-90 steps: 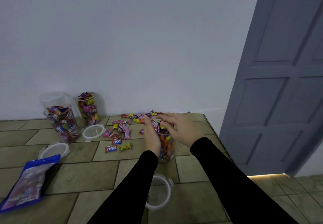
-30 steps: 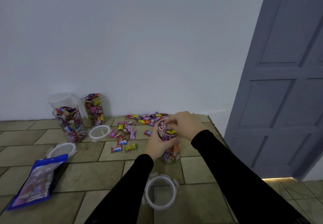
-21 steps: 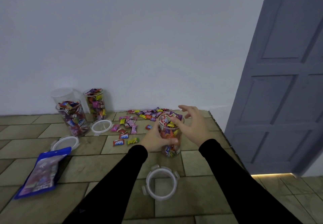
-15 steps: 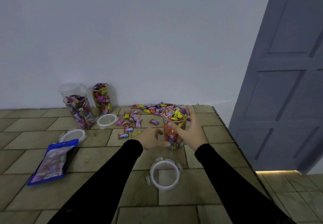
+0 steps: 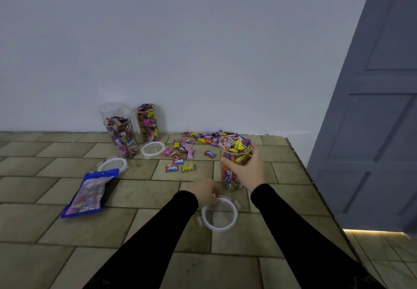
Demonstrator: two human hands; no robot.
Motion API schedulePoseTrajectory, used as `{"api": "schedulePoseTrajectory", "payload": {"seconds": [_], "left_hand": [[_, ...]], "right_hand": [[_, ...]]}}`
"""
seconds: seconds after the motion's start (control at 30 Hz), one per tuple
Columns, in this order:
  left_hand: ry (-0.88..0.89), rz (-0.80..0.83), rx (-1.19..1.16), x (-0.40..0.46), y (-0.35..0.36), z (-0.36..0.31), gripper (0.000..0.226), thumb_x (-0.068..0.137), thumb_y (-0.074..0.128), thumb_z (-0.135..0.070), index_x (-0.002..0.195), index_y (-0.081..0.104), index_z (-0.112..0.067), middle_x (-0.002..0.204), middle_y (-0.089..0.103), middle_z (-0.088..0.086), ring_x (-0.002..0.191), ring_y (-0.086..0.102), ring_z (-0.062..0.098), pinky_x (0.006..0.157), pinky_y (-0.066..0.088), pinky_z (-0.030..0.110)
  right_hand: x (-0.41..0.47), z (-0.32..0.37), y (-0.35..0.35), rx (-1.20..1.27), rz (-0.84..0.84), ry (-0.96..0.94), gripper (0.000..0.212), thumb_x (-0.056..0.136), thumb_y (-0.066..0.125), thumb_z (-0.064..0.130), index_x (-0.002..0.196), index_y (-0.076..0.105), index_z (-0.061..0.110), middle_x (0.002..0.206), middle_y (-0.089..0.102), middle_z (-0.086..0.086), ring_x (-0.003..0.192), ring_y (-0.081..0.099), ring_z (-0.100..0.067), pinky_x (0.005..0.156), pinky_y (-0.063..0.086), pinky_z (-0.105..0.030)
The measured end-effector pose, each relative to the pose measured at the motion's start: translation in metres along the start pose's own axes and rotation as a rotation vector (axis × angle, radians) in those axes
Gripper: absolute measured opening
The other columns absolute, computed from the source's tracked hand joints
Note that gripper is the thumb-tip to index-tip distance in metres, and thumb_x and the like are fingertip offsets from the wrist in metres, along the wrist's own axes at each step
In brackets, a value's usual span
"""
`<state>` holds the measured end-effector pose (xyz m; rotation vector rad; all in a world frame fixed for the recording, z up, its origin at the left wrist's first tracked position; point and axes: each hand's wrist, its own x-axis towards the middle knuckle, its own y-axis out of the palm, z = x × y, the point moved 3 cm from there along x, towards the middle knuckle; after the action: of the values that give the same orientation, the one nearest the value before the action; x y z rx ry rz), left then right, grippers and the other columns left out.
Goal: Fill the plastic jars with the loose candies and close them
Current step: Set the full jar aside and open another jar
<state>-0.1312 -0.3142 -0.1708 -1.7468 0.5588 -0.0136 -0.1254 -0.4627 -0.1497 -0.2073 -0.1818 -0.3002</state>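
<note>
Head view, only one I've got. Landmark = the full jar [image 5: 235,162], upright on the tiled floor [image 5: 56,232], heaped with candy to the rim, no lid on. Right hand [image 5: 247,171] is wrapped round its near side, thumb on the left wall, fingers curled behind. I read that as steadying it for capping. Left hand [image 5: 204,191] is just in front of the jar, down at the far rim of the clip lid [image 5: 219,215]; it's blurred, so I cannot tell whether the fingers grip the lid or only touch it. Lid lies flat, nearer me than the jar, close enough for a short lift.

Loose candies [image 5: 191,151] are scattered left of the jar and behind it, along the wall. Well left of the jar: two more filled jars [image 5: 123,137], open, an empty one behind them, two spare lids [image 5: 153,148] beside them, a blue candy bag [image 5: 90,193] lying flat.

Floor is beige tile, white wall [image 5: 180,52] behind, grey panelled door [image 5: 372,131] right of the jar.
</note>
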Motion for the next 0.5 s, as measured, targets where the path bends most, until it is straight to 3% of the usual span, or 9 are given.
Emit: {"api": "schedulePoseTrajectory", "payload": {"seconds": [0.13,0.3,0.4,0.5], "left_hand": [[-0.063,-0.069,-0.040,-0.006,-0.006,0.012,0.023,0.093,0.054,-0.018,0.114,0.062,-0.019,0.118,0.063,0.005,0.105,0.059,0.022,0.083,0.048,0.032],[-0.111,-0.254,-0.071,-0.022,-0.030,0.044,0.026,0.096,0.049,-0.014,0.118,0.061,-0.016,0.122,0.061,0.008,0.111,0.057,0.024,0.088,0.046,0.032],[-0.172,-0.381,-0.158,-0.031,-0.049,0.070,0.024,0.095,0.049,-0.012,0.113,0.065,-0.013,0.115,0.064,0.009,0.106,0.059,0.025,0.084,0.045,0.030],[-0.224,-0.471,-0.214,-0.043,-0.065,0.096,0.023,0.092,0.047,-0.004,0.105,0.066,-0.009,0.104,0.067,0.012,0.100,0.061,0.027,0.077,0.043,0.028]], "right_hand": [[0.000,0.003,0.004,-0.015,0.020,-0.048,0.084,0.055,0.088,0.043,0.124,0.043,0.030,0.122,0.058,0.005,0.111,0.057,-0.013,0.094,0.052,-0.034],[0.002,0.016,0.023,0.000,0.042,-0.104,0.089,0.054,0.089,0.041,0.129,0.045,0.024,0.121,0.059,0.005,0.112,0.058,-0.012,0.094,0.052,-0.032],[0.001,0.034,0.045,0.009,0.081,-0.137,0.091,0.055,0.089,0.042,0.132,0.044,0.022,0.122,0.057,0.006,0.111,0.056,-0.010,0.093,0.050,-0.026],[0.001,0.052,0.070,0.022,0.108,-0.200,0.080,0.057,0.089,0.036,0.123,0.046,0.028,0.118,0.058,0.007,0.109,0.057,-0.009,0.088,0.047,-0.018]]}}
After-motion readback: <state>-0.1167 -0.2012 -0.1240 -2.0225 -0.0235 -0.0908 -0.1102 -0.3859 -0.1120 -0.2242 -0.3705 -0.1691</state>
